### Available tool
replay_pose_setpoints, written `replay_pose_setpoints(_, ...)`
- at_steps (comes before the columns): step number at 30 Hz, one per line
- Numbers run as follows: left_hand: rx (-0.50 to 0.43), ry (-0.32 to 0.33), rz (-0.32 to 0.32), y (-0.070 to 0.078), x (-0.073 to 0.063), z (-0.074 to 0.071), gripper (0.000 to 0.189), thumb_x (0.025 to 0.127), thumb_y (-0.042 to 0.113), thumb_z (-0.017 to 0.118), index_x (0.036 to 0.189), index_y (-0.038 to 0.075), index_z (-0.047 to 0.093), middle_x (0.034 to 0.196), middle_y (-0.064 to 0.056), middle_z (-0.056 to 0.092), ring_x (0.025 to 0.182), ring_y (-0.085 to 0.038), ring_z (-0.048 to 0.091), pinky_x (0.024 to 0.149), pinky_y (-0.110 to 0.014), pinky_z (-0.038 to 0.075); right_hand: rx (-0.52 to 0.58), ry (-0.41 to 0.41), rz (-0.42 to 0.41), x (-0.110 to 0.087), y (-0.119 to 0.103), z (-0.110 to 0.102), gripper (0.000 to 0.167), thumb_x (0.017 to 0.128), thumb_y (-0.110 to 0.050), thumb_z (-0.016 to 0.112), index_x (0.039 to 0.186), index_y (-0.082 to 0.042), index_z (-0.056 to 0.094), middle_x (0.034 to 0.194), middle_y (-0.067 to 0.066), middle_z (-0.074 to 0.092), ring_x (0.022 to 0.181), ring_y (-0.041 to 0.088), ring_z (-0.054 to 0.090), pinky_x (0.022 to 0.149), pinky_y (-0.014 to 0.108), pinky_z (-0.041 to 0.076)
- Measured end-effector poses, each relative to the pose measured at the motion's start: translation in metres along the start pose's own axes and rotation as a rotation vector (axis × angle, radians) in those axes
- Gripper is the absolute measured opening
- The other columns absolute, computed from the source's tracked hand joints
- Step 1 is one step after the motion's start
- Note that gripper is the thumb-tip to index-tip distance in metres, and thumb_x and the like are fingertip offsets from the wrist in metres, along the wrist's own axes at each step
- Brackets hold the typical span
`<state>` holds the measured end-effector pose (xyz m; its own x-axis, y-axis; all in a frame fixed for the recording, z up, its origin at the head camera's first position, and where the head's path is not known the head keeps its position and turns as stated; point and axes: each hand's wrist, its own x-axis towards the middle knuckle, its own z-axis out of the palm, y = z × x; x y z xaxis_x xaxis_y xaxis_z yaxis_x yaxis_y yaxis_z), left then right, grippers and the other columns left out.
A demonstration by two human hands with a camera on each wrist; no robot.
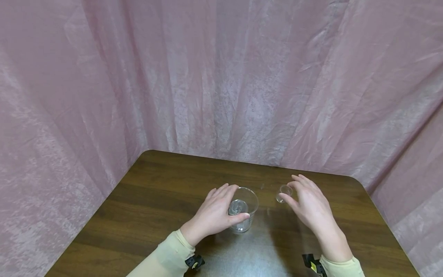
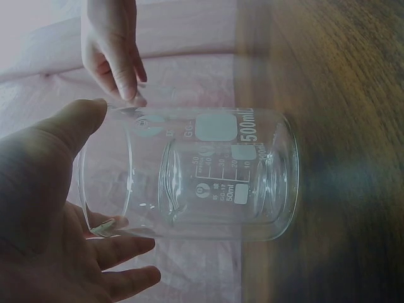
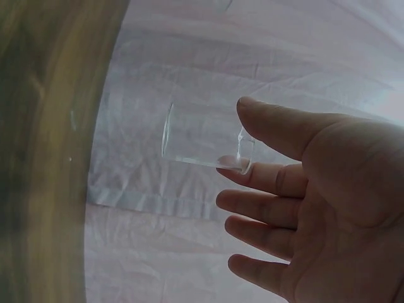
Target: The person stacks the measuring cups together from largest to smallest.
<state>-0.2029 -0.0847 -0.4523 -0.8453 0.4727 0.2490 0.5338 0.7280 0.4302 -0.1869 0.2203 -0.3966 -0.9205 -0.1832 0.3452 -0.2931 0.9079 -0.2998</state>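
A large clear glass beaker, printed 500ml, stands on the brown table. My left hand grips it near the rim, thumb on the near side and fingers around the far side. Smaller glass sits nested inside; one inner beaker carries a 50ml mark and a scale. To the right, my right hand pinches a small clear beaker by its rim between thumb and index finger. In the right wrist view the other fingers extend away from the glass. This small beaker appears held above the tabletop.
The wooden table has rounded far corners. Pink velvety curtains hang behind it and along both sides. A black strap device is on my left wrist, and another on my right.
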Motion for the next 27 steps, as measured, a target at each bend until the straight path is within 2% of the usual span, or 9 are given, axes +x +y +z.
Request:
replay_pose_setpoints(13,0.000,-0.012,-0.011,0.003,-0.001,-0.002,0.097,0.095,0.069,0.074,0.165,0.008,0.047,0.165,-0.010,0.054,0.158,-0.034,0.042,0.126,-0.065,0.032,0.035,-0.009,-0.026,0.003,-0.018,-0.002,0.040,0.099,-0.033,0.086,0.122,-0.001,0.077,0.154,0.023,0.062,0.153,0.044,0.047,0.125,0.062,0.034)
replay_pose_setpoints(27,0.002,-0.006,-0.003,0.001,0.000,-0.001,0.096,0.095,0.070,0.074,0.164,0.008,0.048,0.163,-0.009,0.056,0.157,-0.035,0.044,0.125,-0.065,0.034,0.100,-0.011,-0.052,0.010,-0.037,-0.004,0.037,0.100,-0.036,0.085,0.122,-0.007,0.078,0.157,0.015,0.061,0.153,0.040,0.048,0.117,0.066,0.043)
